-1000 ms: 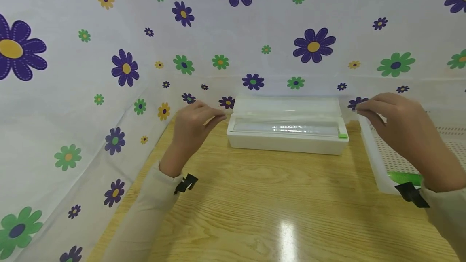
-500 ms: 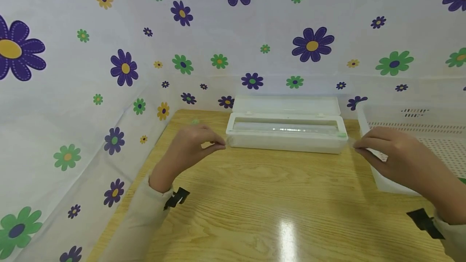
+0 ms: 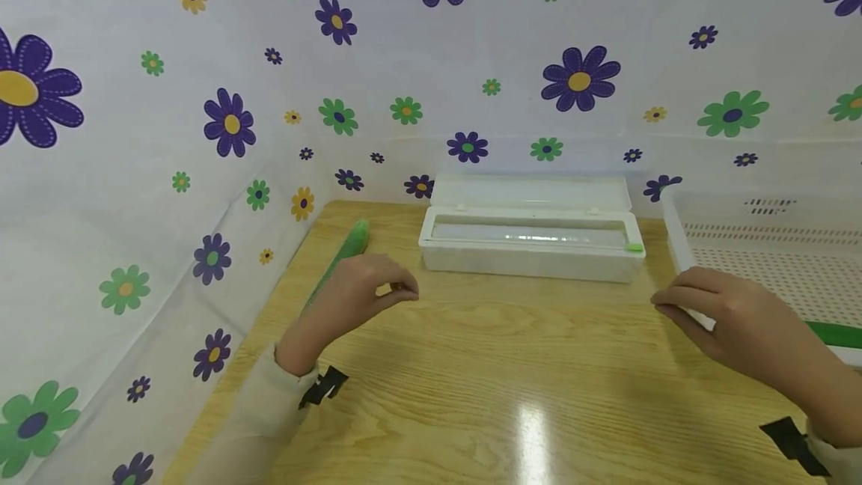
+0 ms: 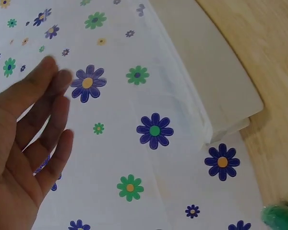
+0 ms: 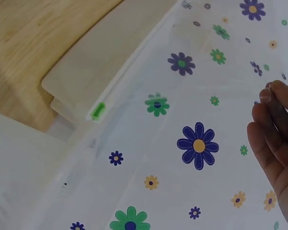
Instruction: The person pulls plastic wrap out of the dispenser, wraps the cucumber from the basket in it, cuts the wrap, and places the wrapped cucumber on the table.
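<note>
L hand (image 3: 357,287) & R hand (image 3: 723,313): fingertips pinched, apart.

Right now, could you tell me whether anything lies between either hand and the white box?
Nothing visible does. Only bare wooden table separates the left hand and the right hand from the white box. The green object lies left of that path, the white basket right of it.

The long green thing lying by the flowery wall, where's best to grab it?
Probably round its middle, from above and the open table side: the long green rounded thing lies flat on the wooden table, close to the flowered cloth wall, with the left hand nearest.
</note>
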`<state>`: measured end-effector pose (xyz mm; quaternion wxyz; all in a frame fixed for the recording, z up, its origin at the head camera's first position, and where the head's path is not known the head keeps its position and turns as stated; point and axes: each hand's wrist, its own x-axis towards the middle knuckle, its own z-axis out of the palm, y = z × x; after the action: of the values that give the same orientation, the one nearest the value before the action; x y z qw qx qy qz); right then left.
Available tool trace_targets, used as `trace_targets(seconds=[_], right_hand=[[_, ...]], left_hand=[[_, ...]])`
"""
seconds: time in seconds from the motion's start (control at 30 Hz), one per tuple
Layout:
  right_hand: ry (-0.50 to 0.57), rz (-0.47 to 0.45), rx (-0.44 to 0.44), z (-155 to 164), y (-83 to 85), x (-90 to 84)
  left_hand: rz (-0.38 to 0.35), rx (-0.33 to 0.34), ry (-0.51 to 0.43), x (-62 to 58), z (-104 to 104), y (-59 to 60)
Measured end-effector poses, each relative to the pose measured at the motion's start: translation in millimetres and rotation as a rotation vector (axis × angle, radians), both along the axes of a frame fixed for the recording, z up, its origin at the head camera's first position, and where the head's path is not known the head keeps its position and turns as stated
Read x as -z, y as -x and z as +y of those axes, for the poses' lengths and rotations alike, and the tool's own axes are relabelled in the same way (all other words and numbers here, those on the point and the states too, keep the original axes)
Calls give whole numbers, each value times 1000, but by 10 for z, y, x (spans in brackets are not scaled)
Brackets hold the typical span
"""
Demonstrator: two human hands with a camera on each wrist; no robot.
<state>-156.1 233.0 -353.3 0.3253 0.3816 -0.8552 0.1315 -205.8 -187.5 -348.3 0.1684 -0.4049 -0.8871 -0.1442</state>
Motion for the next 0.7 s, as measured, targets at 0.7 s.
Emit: trace_targets(seconds=[0.7], right_hand=[[144,-114,309,0,979,-929]], left_hand=[[284,-332,-215,-863,392,1017]])
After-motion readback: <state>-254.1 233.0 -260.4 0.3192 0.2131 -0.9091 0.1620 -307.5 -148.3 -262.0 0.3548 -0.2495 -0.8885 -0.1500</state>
